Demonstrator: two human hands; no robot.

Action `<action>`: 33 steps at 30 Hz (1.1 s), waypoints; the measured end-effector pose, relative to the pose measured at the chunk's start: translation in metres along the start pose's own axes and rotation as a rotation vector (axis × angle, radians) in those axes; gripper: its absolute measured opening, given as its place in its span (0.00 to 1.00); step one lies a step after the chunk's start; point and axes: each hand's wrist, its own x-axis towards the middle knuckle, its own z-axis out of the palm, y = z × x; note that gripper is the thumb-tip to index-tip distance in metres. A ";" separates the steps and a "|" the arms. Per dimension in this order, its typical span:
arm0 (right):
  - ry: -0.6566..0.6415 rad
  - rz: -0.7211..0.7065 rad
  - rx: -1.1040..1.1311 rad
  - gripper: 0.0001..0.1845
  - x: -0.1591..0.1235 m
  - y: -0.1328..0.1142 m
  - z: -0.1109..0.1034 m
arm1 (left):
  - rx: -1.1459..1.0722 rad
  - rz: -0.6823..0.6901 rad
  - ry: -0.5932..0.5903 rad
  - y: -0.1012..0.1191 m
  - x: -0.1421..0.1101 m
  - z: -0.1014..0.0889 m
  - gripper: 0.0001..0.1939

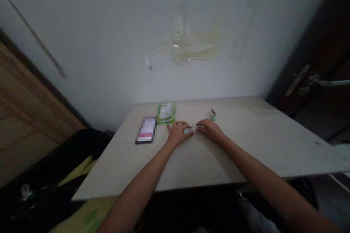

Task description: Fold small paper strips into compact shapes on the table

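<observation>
In the head view my left hand [179, 131] and my right hand [210, 129] rest on the light wooden table [188, 164]. Between them lies a small flat pale piece with printing [193, 127], partly covered by my fingers; whether it is paper or a packet I cannot tell. My left fingers close on its left end, and those of my right hand pinch its right end. Just beyond my left hand are green-and-white packets [166, 113], lying flat in a stack. A small crumpled green-and-white piece [213, 115] sits behind my right hand.
A phone [147, 130] with a blurred, lit screen lies on the left of the table. Behind the table rises a pale wall [123, 43] with peeling clear tape [188, 49]. To the right is a dark door with a metal handle [333, 83]. Dark and yellow bags or cloths lie below left.
</observation>
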 end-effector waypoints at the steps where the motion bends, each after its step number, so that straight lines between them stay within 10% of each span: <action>1: 0.017 0.027 -0.023 0.12 0.000 -0.001 0.001 | 0.000 -0.005 -0.002 0.000 0.000 0.000 0.17; 33: 0.072 -0.111 0.046 0.13 0.007 0.013 0.016 | -0.038 -0.048 0.024 0.001 0.002 0.000 0.18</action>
